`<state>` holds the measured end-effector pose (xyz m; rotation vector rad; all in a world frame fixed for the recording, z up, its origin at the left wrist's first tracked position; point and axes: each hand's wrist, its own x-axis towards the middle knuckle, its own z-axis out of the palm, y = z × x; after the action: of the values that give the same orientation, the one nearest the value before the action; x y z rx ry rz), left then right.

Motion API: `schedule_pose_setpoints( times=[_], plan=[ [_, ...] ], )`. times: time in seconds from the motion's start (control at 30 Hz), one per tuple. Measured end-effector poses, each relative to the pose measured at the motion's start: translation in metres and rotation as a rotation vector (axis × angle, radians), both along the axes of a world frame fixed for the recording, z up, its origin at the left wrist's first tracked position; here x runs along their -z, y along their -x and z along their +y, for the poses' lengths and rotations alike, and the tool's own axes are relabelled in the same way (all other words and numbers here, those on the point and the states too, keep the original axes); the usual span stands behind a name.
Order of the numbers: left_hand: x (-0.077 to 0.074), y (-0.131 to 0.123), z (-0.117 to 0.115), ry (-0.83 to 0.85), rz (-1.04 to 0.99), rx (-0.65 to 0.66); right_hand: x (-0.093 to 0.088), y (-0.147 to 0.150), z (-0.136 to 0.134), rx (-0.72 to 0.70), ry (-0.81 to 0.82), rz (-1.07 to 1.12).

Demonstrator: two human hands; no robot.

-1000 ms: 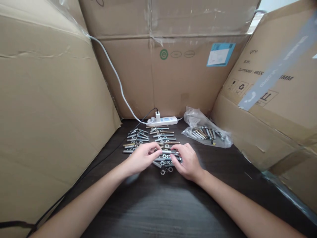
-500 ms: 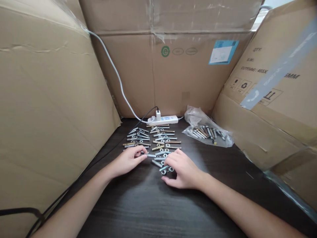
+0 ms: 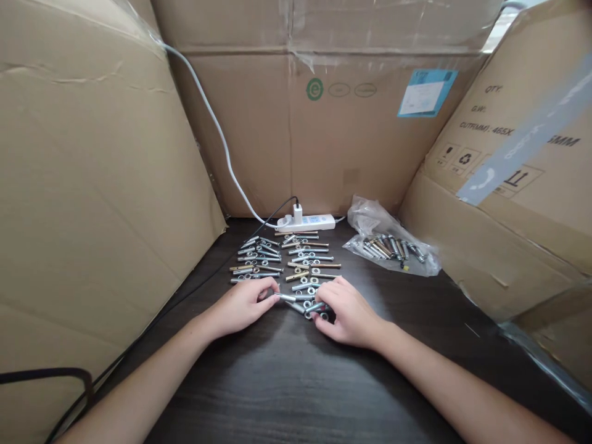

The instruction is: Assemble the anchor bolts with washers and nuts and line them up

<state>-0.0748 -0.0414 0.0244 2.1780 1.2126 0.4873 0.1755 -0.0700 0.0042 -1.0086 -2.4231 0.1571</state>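
Note:
My left hand (image 3: 247,303) is closed, its thumb and forefinger pinching the end of a thin silver bolt (image 3: 287,297) that points right, low over the dark table. My right hand (image 3: 349,311) curls over the near end of the right column of parts. Between its thumb and fingers is a silver metal sleeve (image 3: 314,307), partly hidden by the fingertips. Another silver sleeve (image 3: 296,307) lies just left of it, and a washer (image 3: 308,316) lies beside the thumb. Fingers cover some of the small rings there.
Rows of bolts, sleeves and washers (image 3: 259,251) lie in two columns. Behind them stands a white power strip (image 3: 324,222) with cables. A clear plastic bag (image 3: 393,246) of bolts lies at the right. Cardboard boxes (image 3: 240,123) wall in three sides; a black cable (image 3: 185,299) runs along the left.
My left hand has moved slightly right with the bolt. My right thumb has closed in toward the fingers, and the sleeve there has shifted right. The view has shifted a little.

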Motion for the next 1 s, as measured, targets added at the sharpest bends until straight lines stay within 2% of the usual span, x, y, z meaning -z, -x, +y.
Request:
schedule_pose_setpoints(
  times=[0.2, 0.5, 0.73, 0.9, 1.0],
  plan=[
    [-0.001, -0.005, -0.005, 0.049, 0.070, 0.038, -0.003, -0.003, 0.001, 0.017, -0.003, -0.024],
    [-0.006, -0.005, -0.005, 0.071, 0.125, 0.021, -0.002, -0.004, 0.003, 0.043, 0.001, -0.006],
    [-0.011, -0.007, -0.011, 0.060, 0.158, 0.121, -0.002, -0.004, 0.003, 0.065, -0.045, 0.066],
    [-0.016, -0.004, -0.011, -0.021, 0.117, 0.031, -0.001, -0.003, 0.004, 0.100, -0.063, 0.089],
    [-0.012, -0.004, -0.009, -0.036, 0.087, 0.039, -0.003, -0.015, 0.013, 0.203, -0.117, 0.093]
  ],
)
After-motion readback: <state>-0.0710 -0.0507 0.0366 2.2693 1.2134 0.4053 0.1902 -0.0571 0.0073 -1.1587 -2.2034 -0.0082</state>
